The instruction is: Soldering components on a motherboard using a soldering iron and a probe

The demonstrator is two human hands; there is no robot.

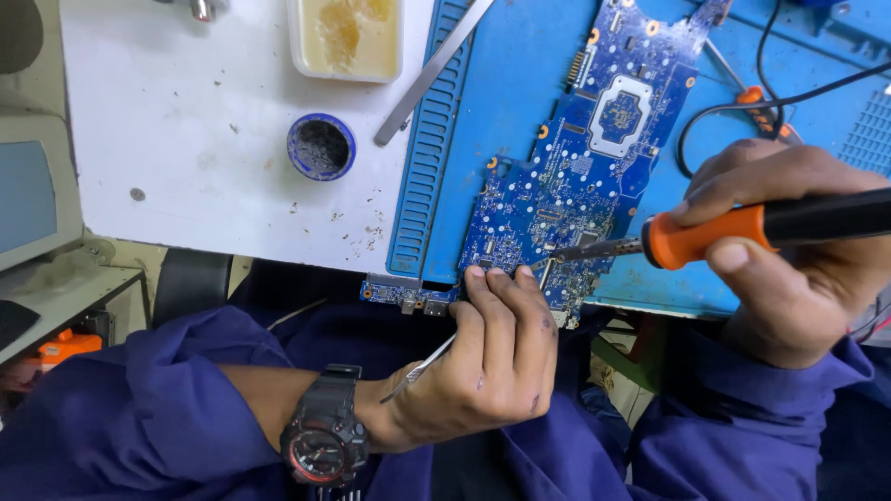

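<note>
A blue circuit board (585, 158) lies tilted on a blue work mat (501, 121), its lower corner reaching past the table's near edge. My left hand (492, 357), with a black watch on the wrist, is closed on thin metal tweezers (422, 369); its fingertips rest on the board's lower edge. My right hand (789, 250) grips a soldering iron (742, 232) with an orange and black handle. The iron's metal tip (580, 250) touches the board just right of my left fingertips.
On the white table (186, 139) stand a round blue tin of tip cleaner (320, 147) and a cream tray with a yellowish sponge (345, 37). A metal strip (432, 74) lies across the mat's edge. Black cables (742, 102) curl at the right. A grey device (32, 186) sits far left.
</note>
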